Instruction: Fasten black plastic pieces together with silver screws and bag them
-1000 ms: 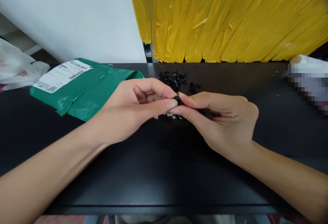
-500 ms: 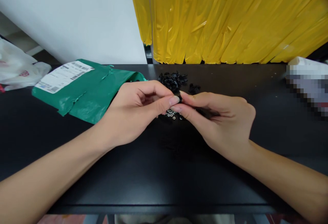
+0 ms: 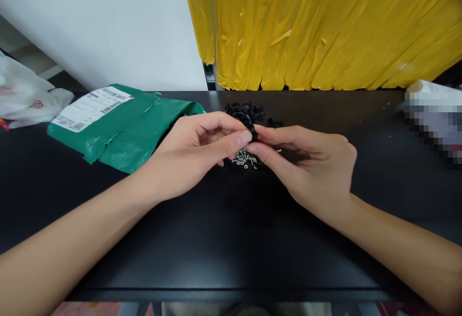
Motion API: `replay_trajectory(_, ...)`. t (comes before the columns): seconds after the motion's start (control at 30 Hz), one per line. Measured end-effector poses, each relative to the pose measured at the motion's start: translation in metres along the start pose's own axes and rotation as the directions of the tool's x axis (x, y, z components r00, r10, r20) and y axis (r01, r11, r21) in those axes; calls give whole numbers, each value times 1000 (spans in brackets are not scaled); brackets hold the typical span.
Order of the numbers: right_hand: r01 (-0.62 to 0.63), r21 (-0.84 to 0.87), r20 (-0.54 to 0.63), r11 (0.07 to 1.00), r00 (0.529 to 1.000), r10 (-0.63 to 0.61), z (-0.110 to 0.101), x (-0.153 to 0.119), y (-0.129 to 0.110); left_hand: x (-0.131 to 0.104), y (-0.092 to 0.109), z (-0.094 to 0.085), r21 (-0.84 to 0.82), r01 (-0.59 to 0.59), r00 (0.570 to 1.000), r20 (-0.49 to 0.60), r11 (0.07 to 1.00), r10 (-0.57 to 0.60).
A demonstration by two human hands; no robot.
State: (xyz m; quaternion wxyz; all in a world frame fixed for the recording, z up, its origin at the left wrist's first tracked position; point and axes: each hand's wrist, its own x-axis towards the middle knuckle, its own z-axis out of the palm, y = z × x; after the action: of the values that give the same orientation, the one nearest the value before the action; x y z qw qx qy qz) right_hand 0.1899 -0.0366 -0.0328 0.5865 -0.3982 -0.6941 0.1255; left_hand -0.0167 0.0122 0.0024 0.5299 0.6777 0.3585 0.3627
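Between the fingertips of both hands sits a small black part (image 3: 253, 134), mostly covered, so its kind does not show. My left hand (image 3: 202, 150) pinches it with thumb and forefinger from the left. From the right, my right hand (image 3: 306, 157) closes thumb and forefinger on its other side. Just below the fingertips lies a pile of small silver screws and washers (image 3: 243, 157) on the black table (image 3: 231, 239). Beyond the hands is a heap of small black pieces (image 3: 245, 111), partly hidden by the fingers.
A torn-open green mailing bag (image 3: 119, 133) with a white label lies left of my left hand. A white plastic bag (image 3: 32, 97) is at the far left. Yellow plastic sheeting (image 3: 306, 27) hangs behind the table. A whitish, partly blurred package (image 3: 433, 109) stands at the right.
The fingertips of my right hand have shifted slightly, and more of the black part shows between the hands. Both hands still hold it in nearly the same place.
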Motion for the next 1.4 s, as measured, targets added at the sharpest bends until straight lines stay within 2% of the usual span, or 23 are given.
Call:
replay_trajectory(0.17,23,19,70,1000,997,-24,1,1,1,-1,1,5,16,-20,1000,-13,1000,20)
replay_trajectory(0.27,-4,-24,67,1000,998,6,0,2,1,-1,1,6,46,-54,988,-143,997,61)
replay_trajectory(0.37,-40,-46,11,998,999,40,-1,3,2,1,2,-1,90,-128,951,-271,988,148)
replay_trajectory(0.4,-54,-49,-10,997,999,53,-2,4,3,2,2,-7,132,-155,938,-290,979,188)
replay_trajectory(0.43,-69,-53,-26,996,997,68,-3,5,4,3,2,-14,244,-165,923,-304,956,237)
replay_trajectory(0.5,-88,-54,-51,995,995,85,-5,6,7,5,1,-33,522,-153,885,-306,839,351)
replay_trajectory(0.57,-91,-46,-64,995,994,88,-7,7,9,8,0,-54,744,-110,853,-270,659,447)
replay_trajectory(0.63,-94,-42,-58,995,994,92,-9,7,12,12,-1,-72,868,-81,847,-199,489,493)
replay_trajectory(0.7,-95,-48,-47,994,995,93,-10,7,13,15,-3,-85,928,-74,890,-103,364,443)
replay_trajectory(0.73,-96,-50,-42,994,995,94,-10,7,13,16,-5,-89,942,-105,903,-43,318,427)
replay_trajectory(0.8,-98,-55,-38,994,995,96,-11,8,14,18,-9,-95,954,-100,944,1,284,331)
replay_trajectory(0.97,-105,-82,-24,991,994,103,-12,9,16,20,-18,-99,971,-122,968,71,203,242)
replay_trajectory(1.07,-107,-87,-25,990,994,105,-12,9,17,19,-19,-100,978,-73,970,25,195,240)
replay_trajectory(1.2,-112,-93,-4,989,994,112,-12,8,17,18,-16,-96,947,22,958,-112,321,263)
replay_trajectory(1.27,-110,-89,-3,990,994,110,-13,8,17,17,-14,-92,926,41,957,-145,375,252)
replay_trajectory(1.4,-118,-81,2,990,993,119,-13,8,17,15,-11,-80,905,52,957,-166,422,238)
